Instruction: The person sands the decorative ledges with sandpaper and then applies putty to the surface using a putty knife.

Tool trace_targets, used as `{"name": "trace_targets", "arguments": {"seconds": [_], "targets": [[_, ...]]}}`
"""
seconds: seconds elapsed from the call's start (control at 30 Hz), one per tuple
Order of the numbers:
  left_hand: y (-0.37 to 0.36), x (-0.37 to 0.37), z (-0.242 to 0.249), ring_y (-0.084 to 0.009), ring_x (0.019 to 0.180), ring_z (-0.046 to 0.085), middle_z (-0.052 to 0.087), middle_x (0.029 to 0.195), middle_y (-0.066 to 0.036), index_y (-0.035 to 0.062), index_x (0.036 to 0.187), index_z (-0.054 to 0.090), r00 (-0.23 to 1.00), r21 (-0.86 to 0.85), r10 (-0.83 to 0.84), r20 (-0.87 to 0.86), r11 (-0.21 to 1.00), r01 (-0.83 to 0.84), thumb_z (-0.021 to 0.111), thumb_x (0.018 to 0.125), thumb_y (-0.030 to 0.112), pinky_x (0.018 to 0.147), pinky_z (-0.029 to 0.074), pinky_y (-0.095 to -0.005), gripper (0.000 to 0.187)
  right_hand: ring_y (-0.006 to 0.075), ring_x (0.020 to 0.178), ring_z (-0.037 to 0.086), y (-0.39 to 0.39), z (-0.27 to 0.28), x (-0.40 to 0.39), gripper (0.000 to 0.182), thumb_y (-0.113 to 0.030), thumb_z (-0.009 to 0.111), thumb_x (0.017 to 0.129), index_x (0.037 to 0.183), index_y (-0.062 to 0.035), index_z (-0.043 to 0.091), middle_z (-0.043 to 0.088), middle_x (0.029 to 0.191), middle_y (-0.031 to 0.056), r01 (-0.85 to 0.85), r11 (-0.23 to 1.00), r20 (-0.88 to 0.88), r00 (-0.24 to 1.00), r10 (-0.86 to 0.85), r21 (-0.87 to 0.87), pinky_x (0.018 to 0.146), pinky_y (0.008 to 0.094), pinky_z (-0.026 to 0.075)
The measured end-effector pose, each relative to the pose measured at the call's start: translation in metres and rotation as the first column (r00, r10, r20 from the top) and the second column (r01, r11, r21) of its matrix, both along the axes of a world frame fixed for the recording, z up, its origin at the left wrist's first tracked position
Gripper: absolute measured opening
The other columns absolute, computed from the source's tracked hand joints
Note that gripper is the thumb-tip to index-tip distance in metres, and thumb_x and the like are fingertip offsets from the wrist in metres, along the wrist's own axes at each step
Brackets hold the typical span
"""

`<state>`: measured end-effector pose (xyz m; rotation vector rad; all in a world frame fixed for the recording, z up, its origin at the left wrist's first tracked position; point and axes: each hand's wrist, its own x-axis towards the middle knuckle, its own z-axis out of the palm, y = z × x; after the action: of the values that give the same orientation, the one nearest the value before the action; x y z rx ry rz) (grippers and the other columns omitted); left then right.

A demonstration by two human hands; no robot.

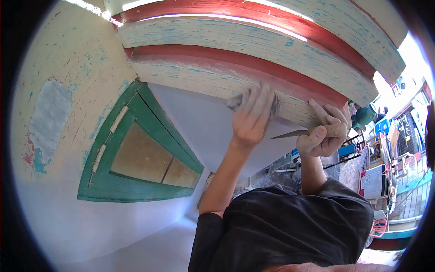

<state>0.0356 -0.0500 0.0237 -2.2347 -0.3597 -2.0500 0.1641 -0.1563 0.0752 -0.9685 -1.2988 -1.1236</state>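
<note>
My left hand is closed over a dusty grey, crumpled sheet that looks like sandpaper or a cloth, pressed to the lower edge of a worn cream wooden beam. Pale dust coats its fingers. Farther right, my right hand has its thumb and curled fingers around a thin, pointed dark blade, like a knife or scraper; the grip end is hidden. That hand's upper fingers rest against the beam near its right end. Blue-green traces and bare patches mark the beam's paint.
Red strips run between more flaking cream beams overhead. A green-framed window is set in the pale wall at left, beside peeling plaster. Behind my right hand hangs a green object; a cluttered yard with a white cabinet lies at right.
</note>
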Motion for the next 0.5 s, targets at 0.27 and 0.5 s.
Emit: {"name": "trace_targets", "arguments": {"seconds": [0.27,0.5], "targets": [[-0.003,0.01,-0.052,-0.0453,0.129,0.062,0.07,0.129,-0.024,-0.0088,0.119,0.072,0.992,0.108,-0.095,-0.087,0.989,0.104,0.071,0.09,0.003,0.111,0.047,-0.0561,0.031,0.0257,0.1,0.058,-0.004,-0.004,0.002,0.051,-0.037,0.041,0.109,0.095,0.001,0.073,0.066,0.091,0.01,0.063,0.998,0.017,0.998,-0.063,-0.006,0.1,0.0438,0.042],[0.013,-0.005,0.018,-0.0435,0.129,0.063,0.07,0.131,-0.022,-0.0064,0.12,0.073,0.998,0.102,-0.051,0.047,0.994,0.046,0.073,0.09,0.007,0.113,0.046,-0.0542,0.033,0.0251,0.099,0.058,-0.003,-0.005,-0.002,0.055,-0.037,0.039,0.11,0.095,0.0018,0.076,0.064,0.094,0.0096,0.031,0.999,-0.037,0.999,-0.031,-0.007,0.101,0.0434,0.042]]}}
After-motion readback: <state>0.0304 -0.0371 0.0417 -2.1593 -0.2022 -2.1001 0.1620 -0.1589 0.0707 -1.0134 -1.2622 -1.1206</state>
